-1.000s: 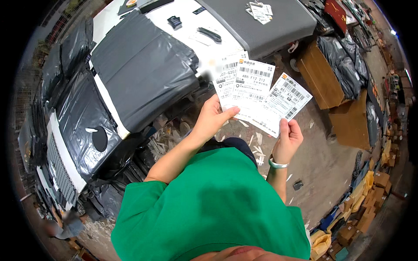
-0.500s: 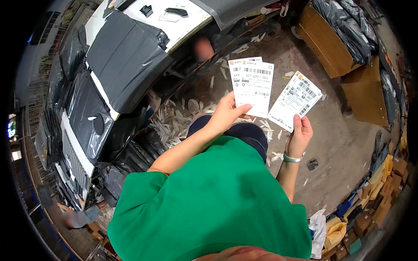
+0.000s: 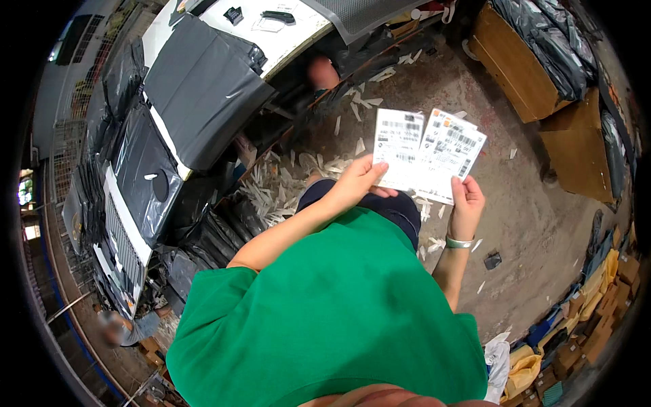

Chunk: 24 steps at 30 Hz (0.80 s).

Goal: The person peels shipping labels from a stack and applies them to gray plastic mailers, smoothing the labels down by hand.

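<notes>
My left hand [image 3: 358, 184] pinches a white printed shipping label [image 3: 397, 144] by its lower edge, thumb on top. In my right hand [image 3: 466, 209], at least two more white labels [image 3: 453, 159] overlap in a fan, gripped at the lower right corner between thumb and fingers. The two hands are close together above my lap. The inner edges of the labels meet or overlap, and the print looks blurred. A light-coloured band [image 3: 460, 242] circles my right wrist.
Black plastic mailing bags [image 3: 203, 88] lie over the white table [image 3: 308, 27] at left. Pale paper strips [image 3: 268, 197] litter the floor. An open cardboard box [image 3: 508, 61] with dark bags stands far right. Parcels [image 3: 610, 298] are piled lower right. Another person [image 3: 142, 329] is at lower left.
The hands have drawn closer, closing the gap between the labels. One label from the left hand's fanned pair now lies with the right hand's label.
</notes>
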Each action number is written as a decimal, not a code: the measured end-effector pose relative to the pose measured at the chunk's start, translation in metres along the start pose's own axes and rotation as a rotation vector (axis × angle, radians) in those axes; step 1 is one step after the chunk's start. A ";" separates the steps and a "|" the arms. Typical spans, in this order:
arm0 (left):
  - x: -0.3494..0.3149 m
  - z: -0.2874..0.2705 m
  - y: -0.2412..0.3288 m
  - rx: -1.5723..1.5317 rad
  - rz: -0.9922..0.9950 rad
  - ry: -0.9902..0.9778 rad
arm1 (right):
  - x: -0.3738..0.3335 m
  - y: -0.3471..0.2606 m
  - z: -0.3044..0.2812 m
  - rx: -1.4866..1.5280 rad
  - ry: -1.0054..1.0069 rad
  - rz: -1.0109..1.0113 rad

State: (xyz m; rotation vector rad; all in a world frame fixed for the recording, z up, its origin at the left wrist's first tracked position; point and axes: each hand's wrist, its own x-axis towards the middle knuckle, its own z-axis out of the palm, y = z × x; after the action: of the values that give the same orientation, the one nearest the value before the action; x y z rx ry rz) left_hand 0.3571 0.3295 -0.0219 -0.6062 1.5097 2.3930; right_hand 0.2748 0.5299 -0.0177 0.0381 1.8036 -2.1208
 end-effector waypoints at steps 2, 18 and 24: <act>0.005 0.004 -0.008 0.039 -0.044 -0.063 | -0.001 0.008 0.000 -0.048 -0.034 0.066; 0.069 -0.014 -0.026 0.553 -0.226 -0.294 | 0.045 0.067 0.028 0.171 0.049 0.525; 0.157 -0.086 -0.034 0.352 -0.394 -0.491 | 0.102 0.102 0.052 0.129 0.282 0.595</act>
State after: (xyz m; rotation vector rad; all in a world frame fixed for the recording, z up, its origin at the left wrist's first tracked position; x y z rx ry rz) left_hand 0.2514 0.2651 -0.1550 -0.1892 1.3843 1.7558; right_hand 0.2189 0.4414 -0.1300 0.8339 1.5284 -1.8452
